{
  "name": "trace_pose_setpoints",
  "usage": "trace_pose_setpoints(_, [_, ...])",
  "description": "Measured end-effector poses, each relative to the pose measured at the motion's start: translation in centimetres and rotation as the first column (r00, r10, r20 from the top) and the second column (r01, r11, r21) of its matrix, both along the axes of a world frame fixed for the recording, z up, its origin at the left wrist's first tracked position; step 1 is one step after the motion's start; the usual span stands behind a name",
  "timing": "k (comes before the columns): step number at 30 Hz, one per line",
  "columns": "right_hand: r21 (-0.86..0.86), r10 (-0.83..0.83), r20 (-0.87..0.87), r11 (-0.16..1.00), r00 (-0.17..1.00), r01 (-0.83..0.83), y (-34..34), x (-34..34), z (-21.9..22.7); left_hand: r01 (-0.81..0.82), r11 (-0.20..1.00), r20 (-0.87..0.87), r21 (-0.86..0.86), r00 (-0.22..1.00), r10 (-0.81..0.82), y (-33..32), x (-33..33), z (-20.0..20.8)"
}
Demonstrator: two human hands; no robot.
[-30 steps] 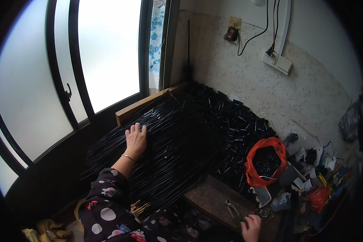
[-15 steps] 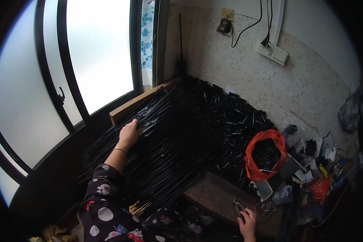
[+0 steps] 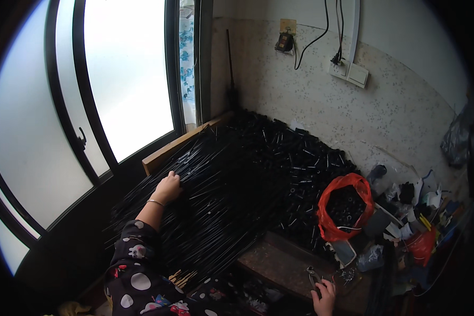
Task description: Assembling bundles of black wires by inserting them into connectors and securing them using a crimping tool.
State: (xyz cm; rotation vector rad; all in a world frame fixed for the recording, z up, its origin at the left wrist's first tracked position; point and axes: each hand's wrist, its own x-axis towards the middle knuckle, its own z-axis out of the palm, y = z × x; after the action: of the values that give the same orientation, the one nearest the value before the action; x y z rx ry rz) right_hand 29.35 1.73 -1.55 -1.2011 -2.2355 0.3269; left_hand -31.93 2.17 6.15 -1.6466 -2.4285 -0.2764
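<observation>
My left hand [image 3: 168, 188] rests among a thick bundle of long thin black rods [image 3: 210, 221] lying slantwise on the left of the workbench. Its fingers are curled down and pressed together; what lies between them is hidden. At the lower right my right hand [image 3: 324, 299] is closed around the handles of a pair of pincers [image 3: 312, 275]. Their metal head points up and away from me over the brown wooden board [image 3: 268, 258]. Behind the rods spreads a heap of short black tubular pieces [image 3: 305, 163].
A red plastic bag [image 3: 329, 226] of small dark rings stands right of the heap. Clutter with a clear plastic cup [image 3: 371, 258] and a red packet [image 3: 422, 246] fills the far right. A wooden rail [image 3: 181, 142] edges the bench by the window. Wall sockets [image 3: 347, 72] hang above.
The view has shifted slightly. My left hand has drawn a little nearer to me over the rods. My right hand keeps the pincers in nearly the same place.
</observation>
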Motion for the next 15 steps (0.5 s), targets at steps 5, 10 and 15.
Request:
trace_pose_setpoints(5, [0.0, 0.004, -0.036, 1.0, 0.999, -0.004, 0.1, 0.0, 0.0, -0.024, 0.993, -0.083, 0.116, 0.996, 0.033, 0.7, 2.1, 2.0])
trace_pose_setpoints(10, [0.038, 0.012, -0.022, 0.999, 1.0, -0.011, 0.3, 0.5, -0.6, -0.136, 0.99, 0.02, 0.049, 0.991, 0.135, 1.2, 5.0, 7.3])
trace_pose_setpoints(15, [0.007, -0.055, -0.071, 0.998, 0.996, 0.056, -0.2, -0.1, -0.8, -0.015, 0.962, 0.18, 0.273, 0.983, -0.035, 4.7, 8.0, 11.5])
